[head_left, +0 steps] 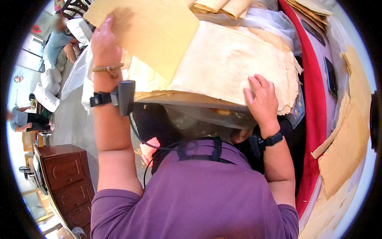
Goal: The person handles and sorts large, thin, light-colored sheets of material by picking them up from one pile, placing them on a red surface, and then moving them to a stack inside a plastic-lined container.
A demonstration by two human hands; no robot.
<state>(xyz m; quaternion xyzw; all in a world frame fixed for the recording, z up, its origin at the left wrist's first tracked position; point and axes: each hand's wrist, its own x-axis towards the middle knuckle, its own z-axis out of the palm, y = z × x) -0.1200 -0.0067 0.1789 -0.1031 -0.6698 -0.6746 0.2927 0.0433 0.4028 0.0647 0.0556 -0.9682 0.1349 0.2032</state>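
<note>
A smooth tan sheet (153, 38) slants across the upper left, with a darker smudge near my fingers. My left hand (106, 42) grips this sheet by its left edge; part of the fingers is hidden. Under it lies a thick stack of pale cream sheets (223, 63), ragged at the right edge. On the stack's near right part rests my right hand (262, 93), its fingers apart and holding nothing. Whether the sheets are paper or some food I cannot tell.
Folded tan sheets (227, 7) lie beyond the stack. Red cloth (312, 99) runs along the right, beside a dark phone (330, 75) and more tan sheets (344, 147). A brown drawer cabinet (63, 171) stands at left. Two people (59, 44) are farther off, near white sacks (47, 95).
</note>
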